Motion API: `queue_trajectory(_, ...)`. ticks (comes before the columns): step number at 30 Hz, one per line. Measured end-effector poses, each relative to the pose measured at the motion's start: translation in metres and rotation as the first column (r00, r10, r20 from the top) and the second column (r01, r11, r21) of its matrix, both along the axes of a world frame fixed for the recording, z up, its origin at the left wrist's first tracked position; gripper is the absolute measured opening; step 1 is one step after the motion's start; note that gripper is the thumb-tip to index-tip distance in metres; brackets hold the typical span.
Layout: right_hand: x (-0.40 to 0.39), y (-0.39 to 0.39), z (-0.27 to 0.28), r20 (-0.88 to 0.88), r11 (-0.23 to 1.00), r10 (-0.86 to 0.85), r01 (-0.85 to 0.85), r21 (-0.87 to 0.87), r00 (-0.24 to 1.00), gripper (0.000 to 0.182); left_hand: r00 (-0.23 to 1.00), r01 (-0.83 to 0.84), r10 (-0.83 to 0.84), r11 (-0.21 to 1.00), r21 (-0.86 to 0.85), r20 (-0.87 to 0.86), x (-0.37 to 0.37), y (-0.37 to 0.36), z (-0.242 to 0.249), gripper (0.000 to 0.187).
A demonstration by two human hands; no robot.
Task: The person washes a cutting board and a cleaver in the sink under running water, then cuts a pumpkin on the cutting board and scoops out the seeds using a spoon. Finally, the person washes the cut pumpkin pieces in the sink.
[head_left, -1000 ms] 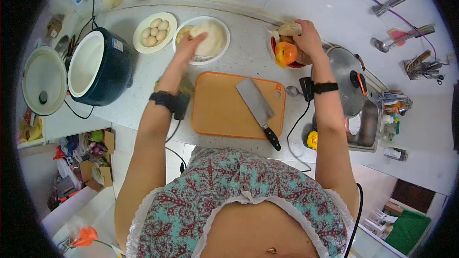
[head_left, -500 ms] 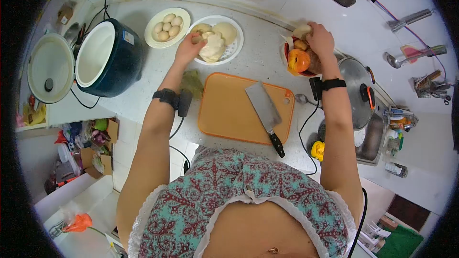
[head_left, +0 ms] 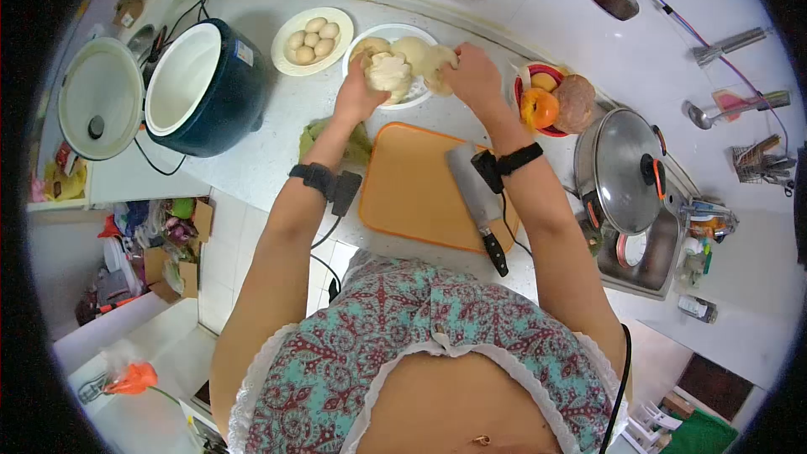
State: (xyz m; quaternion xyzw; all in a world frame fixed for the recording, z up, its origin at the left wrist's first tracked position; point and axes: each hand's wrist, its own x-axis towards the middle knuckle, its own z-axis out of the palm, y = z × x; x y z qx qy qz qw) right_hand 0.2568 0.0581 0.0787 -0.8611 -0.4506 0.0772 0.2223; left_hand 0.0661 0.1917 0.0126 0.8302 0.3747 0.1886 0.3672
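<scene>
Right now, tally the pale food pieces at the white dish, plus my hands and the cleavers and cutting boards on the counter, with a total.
Pale food pieces at the white dish: 4 visible
Hands: 2, left hand and right hand
Cleaver: 1
Cutting board: 1
Total: 8

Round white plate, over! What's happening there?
Left hand on lumpy cream food piece. Right hand holding beige rounded piece at plate edge. Black-handled steel cleaver lies clear of plate.
</scene>
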Motion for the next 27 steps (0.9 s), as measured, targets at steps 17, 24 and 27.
queue_trajectory(17,-0.037,-0.017,-0.011,-0.115,0.982,0.158,-0.144,0.125,0.981,0.053,0.970,-0.118,0.153,0.975,-0.186,0.190,-0.044,0.046,-0.040,0.057)
queue_trajectory(24,0.064,-0.154,0.065,-0.023,0.832,-0.458,0.437,0.341,0.889,0.056,0.808,-0.225,0.332,0.938,-0.265,0.487,-0.045,0.024,-0.016,0.041)
queue_trajectory(27,0.115,-0.184,0.028,0.012,0.767,-0.611,0.588,0.258,0.791,0.063,0.782,-0.110,0.286,0.938,-0.328,0.554,-0.030,-0.007,0.006,0.035)
